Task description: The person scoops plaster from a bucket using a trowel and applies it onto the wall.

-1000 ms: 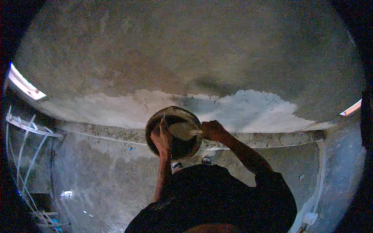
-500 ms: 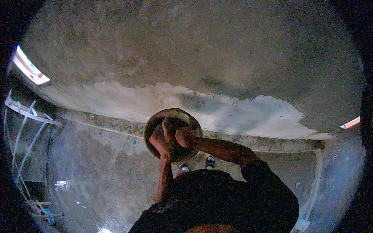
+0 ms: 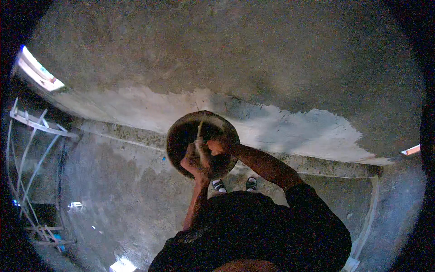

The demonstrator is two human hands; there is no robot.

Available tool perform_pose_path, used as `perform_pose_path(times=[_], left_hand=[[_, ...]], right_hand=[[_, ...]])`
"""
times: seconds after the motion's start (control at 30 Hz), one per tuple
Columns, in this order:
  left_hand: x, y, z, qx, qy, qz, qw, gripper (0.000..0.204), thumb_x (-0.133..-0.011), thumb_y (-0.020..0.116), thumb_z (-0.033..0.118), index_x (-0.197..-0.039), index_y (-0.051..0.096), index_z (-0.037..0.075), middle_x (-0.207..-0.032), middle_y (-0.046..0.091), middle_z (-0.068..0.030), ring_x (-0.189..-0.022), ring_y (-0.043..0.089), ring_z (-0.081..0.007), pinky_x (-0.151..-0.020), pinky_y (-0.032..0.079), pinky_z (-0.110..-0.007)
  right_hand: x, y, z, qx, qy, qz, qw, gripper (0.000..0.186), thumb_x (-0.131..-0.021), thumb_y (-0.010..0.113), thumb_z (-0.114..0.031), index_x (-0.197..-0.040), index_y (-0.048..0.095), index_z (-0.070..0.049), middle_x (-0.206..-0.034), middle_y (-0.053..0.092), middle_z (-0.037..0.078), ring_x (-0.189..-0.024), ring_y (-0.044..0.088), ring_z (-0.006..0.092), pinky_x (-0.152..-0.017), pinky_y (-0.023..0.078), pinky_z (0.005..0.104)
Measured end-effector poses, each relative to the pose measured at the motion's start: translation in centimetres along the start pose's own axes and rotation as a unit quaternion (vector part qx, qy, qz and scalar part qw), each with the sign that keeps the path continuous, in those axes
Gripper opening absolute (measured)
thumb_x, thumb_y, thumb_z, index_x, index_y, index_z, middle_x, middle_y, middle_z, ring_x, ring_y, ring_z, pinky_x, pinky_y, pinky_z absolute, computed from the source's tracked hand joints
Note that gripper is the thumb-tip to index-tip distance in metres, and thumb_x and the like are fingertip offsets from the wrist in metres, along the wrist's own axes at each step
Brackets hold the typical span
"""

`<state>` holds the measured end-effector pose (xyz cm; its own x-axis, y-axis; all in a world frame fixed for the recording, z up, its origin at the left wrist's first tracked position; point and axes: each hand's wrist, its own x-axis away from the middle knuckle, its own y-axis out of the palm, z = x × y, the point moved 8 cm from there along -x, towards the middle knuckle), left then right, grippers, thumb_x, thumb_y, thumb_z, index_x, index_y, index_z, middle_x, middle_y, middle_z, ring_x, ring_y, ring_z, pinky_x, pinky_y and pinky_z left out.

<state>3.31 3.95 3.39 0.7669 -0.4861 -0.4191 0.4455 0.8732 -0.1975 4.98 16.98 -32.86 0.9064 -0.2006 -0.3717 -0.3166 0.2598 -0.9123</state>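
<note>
A round, dark, bowl-like basin (image 3: 175, 129) with a worn brownish rim is in front of me, above the floor; what supports it is hidden. My left hand (image 3: 196, 162) is closed over it, and a thin, pale, stick-like piece (image 3: 200, 130) sticks up from the fist toward the far rim. My right hand (image 3: 219, 146) is beside it at the right part of the basin, its fingers curled; whatever they hold is hidden. The basin's inside is too dark to make out its contents.
A grey wall (image 3: 226, 54) rises ahead, with a ragged whitish band (image 3: 299, 129) low on it. A rough ledge (image 3: 312, 167) runs along its foot. At the left stands a scaffold-like frame (image 3: 41, 124). My shoes (image 3: 219, 186) are on the concrete floor (image 3: 122, 190).
The pale piece now stands out above my left fist, which has shifted right within the basin. My right hand has moved slightly up. The whole view has shifted a little.
</note>
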Motion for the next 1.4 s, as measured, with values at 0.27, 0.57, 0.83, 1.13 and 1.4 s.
perform_pose_path(times=[0.27, 0.57, 0.83, 1.13, 1.4], left_hand=[[3.9, 0.9, 1.3, -0.02, 0.113, -0.088, 0.99, 0.015, -0.075, 0.055, 0.011, -0.077, 0.058, -0.004, -0.063, 0.056, -0.0105, -0.057, 0.052, -0.0135, -0.05, 0.04, -0.026], [3.0, 1.0, 2.4, 0.011, 0.04, -0.058, 0.997, 0.024, -0.08, 0.052, 0.023, -0.08, 0.055, -0.001, -0.06, 0.055, -0.0065, -0.051, 0.049, -0.011, -0.044, 0.036, -0.025], [0.3, 0.5, 1.5, 0.204, -0.133, 0.01, 0.97, 0.039, -0.087, 0.041, 0.034, -0.064, 0.05, 0.003, -0.052, 0.045, 0.0015, -0.049, 0.036, -0.007, -0.044, 0.029, -0.023], [0.8, 3.3, 1.5, 0.335, -0.257, 0.056, 0.905, 0.048, -0.088, 0.038, 0.04, -0.082, 0.058, -0.003, -0.065, 0.052, -0.0042, -0.059, 0.046, -0.0107, -0.053, 0.038, -0.025], [3.2, 8.2, 2.6, 0.303, -0.245, 0.0, 0.921, 0.048, -0.085, 0.043, 0.043, -0.079, 0.057, -0.002, -0.064, 0.051, -0.0042, -0.053, 0.045, -0.0109, -0.049, 0.039, -0.025]], right_hand=[[0.4, -6.9, 0.1, -0.864, 0.217, -0.166, 0.423, 0.045, -0.082, 0.05, -0.036, -0.112, 0.047, -0.002, -0.108, 0.048, 0.009, -0.095, 0.049, 0.0224, -0.083, 0.038, 0.0379], [-0.9, -13.8, -4.3, -0.992, 0.062, -0.081, 0.077, 0.069, -0.08, 0.046, -0.049, -0.132, 0.018, -0.014, -0.136, 0.02, 0.011, -0.121, 0.027, 0.0273, -0.1, 0.017, 0.036], [-1.1, -26.6, 0.5, -0.792, 0.252, -0.266, 0.488, 0.035, -0.083, 0.05, -0.036, -0.108, 0.047, -0.011, -0.067, 0.053, -0.001, -0.054, 0.049, 0.014, -0.049, 0.04, 0.0294], [8.0, -31.1, 7.4, -0.646, 0.377, -0.249, 0.615, 0.044, -0.075, 0.062, -0.03, -0.109, 0.047, -0.006, -0.078, 0.058, 0.002, -0.059, 0.053, 0.0112, -0.055, 0.046, 0.026], [17.0, -35.8, 15.2, -0.505, 0.419, -0.118, 0.746, 0.018, -0.079, 0.056, -0.023, -0.082, 0.059, -0.005, -0.06, 0.056, 0.0, -0.053, 0.051, 0.0113, -0.05, 0.045, 0.0273]])
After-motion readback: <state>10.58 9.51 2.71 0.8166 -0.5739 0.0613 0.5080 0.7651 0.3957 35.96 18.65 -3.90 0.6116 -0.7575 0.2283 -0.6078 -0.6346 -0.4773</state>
